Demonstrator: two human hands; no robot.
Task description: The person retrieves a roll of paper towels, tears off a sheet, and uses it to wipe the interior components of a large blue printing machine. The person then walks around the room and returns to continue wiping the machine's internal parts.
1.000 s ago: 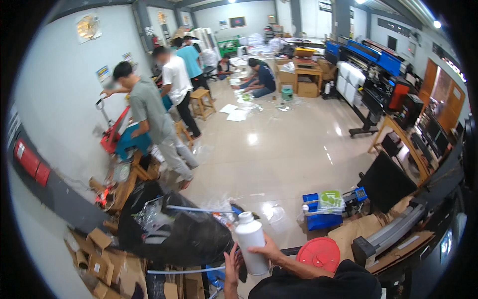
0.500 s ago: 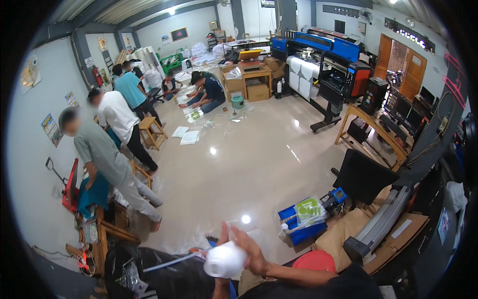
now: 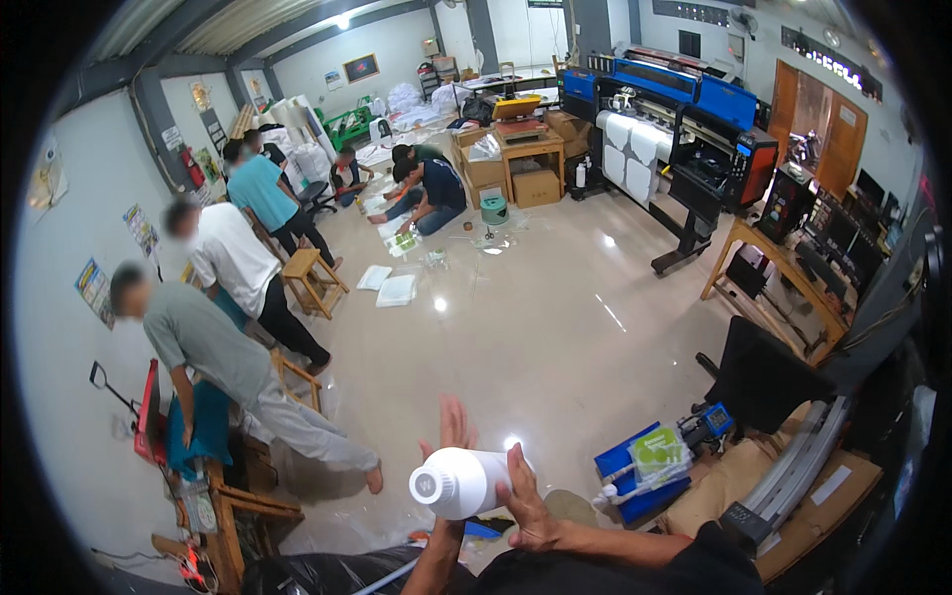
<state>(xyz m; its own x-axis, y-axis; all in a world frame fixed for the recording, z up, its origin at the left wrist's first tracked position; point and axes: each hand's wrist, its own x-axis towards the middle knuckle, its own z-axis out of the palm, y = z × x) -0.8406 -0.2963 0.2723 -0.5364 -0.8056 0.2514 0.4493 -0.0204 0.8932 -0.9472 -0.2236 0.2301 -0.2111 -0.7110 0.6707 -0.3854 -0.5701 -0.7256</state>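
A white plastic bottle with a ribbed white cap lies tilted between my hands, its cap end turned toward me. My right hand presses on the bottle's right side, thumb and fingers along its wall. Behind the bottle, my left hand has its fingers stretched upward and smeared by motion; its palm is hidden by the bottle. Below my hands lies a black plastic sheet, with a thin pale rod across it.
To the right sits a blue device with a green-and-white bag, beside a black chair. At left, a person leans over a red press near a wooden stool. A large blue printer stands behind.
My hands and the bottle have moved up and slightly right, and the cap end now shows clearly. The view has shifted; the nearest person at left bends lower over the press.
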